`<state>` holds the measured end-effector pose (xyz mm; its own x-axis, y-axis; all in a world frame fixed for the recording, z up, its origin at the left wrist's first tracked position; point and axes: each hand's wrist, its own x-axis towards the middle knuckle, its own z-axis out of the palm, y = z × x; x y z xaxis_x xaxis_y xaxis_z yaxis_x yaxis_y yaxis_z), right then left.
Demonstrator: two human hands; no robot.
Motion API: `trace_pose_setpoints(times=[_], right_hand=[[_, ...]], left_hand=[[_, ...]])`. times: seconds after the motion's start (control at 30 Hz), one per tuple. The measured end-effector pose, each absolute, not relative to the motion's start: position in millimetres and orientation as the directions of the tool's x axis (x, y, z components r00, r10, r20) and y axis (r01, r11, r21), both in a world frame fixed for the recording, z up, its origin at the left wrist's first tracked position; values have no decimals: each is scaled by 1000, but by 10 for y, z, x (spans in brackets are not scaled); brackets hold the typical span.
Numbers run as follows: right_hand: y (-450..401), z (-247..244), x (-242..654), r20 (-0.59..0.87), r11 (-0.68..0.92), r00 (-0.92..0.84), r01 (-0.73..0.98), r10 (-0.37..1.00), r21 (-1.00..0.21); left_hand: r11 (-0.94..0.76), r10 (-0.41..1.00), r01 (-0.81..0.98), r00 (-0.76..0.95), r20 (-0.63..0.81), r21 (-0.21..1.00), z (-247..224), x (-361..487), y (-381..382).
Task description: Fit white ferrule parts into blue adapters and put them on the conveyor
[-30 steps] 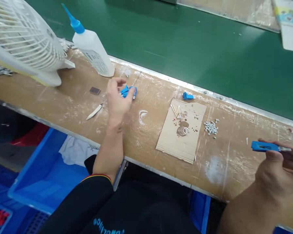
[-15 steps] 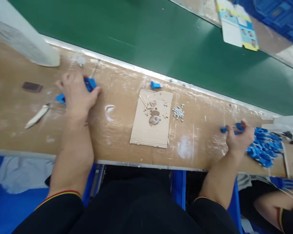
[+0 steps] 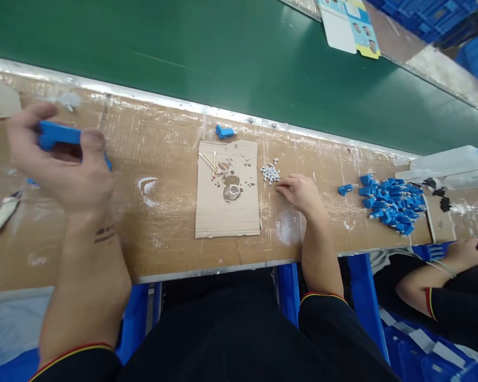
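My left hand [image 3: 69, 178] is closed around a blue plastic part [image 3: 61, 132], held above the bench between thumb and fingers. A bit of blue also shows beneath that hand. At the pile of small light-grey pieces [image 3: 270, 173], my right hand [image 3: 301, 195] has its fingertips pinched together at the pile's right edge; whatever they hold is too small to make out. Left of the pile lies a cardboard sheet [image 3: 227, 220] with brown stains, a small round ring [image 3: 233, 191] and several thin sticks [image 3: 209, 163]. Behind the sheet lies another blue plastic part [image 3: 225, 132].
A heap of blue parts [image 3: 396, 204] lies to the right, with one blue part [image 3: 345, 189] apart from it. A white-handled knife [image 3: 0, 218] lies far left. Beyond the metal edge runs a green surface [image 3: 223, 69]. A co-worker's hand [image 3: 468, 254] is at lower right.
My right hand has come left from the blue heap to the small grey pieces. My left hand has risen with a blue part in its grasp. The view has shifted to the right.
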<state>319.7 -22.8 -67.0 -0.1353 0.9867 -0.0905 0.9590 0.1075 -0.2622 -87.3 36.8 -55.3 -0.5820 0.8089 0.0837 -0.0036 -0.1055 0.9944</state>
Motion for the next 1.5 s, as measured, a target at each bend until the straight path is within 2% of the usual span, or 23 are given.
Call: trace_pose_setpoints(times=[0.07, 0.13, 0.23, 0.33, 0.43, 0.5, 0.67, 0.8, 0.9, 1.1, 1.23, 1.4, 1.5], right_hand=[[-242, -616, 3182, -60, 132, -155, 950, 986, -284], [-282, -500, 3111, 30, 187, -189, 916, 982, -355], [-372, -283, 2876, 282, 369, -256, 787, 925, -494], [-453, -161, 2549, 496, 535, -251, 607, 831, -588], [-499, -210, 2253, 574, 569, -153, 476, 805, -671], [-519, -301, 2117, 596, 579, -112, 432, 796, -692], [-563, -458, 1984, 643, 653, -210, 465, 737, -597], [-561, -447, 1944, 676, 722, -327, 523, 660, -452], [-542, -430, 1916, 703, 745, -347, 538, 621, -394], [-537, -438, 1904, 737, 763, -340, 538, 585, -358], [-546, -443, 1907, 707, 735, -328, 549, 627, -397], [-524, -434, 1862, 747, 765, -342, 553, 570, -330], [-514, -435, 1841, 762, 774, -321, 530, 562, -348]], left_hand=[[-318, 808, -48, -536, 245, 947, -636, -799, 330], [-331, 888, -233, -404, 218, 915, -685, -693, 261], [-103, 989, -469, -141, 41, 877, -675, -474, 97], [125, 991, -533, 115, -75, 837, -626, -226, -92], [277, 936, -520, 337, -103, 808, -607, -31, -257], [318, 900, -490, 425, -96, 811, -614, 43, -343], [202, 936, -404, 348, -54, 892, -631, 106, -462], [163, 960, -415, 277, -46, 895, -630, 122, -463], [168, 965, -399, 254, -68, 902, -625, 126, -450], [189, 958, -443, 281, -64, 876, -618, 132, -454], [159, 964, -407, 260, -54, 899, -599, 126, -460], [151, 965, -404, 259, -45, 902, -591, 122, -461], [166, 965, -411, 257, -61, 896, -617, 129, -463]])
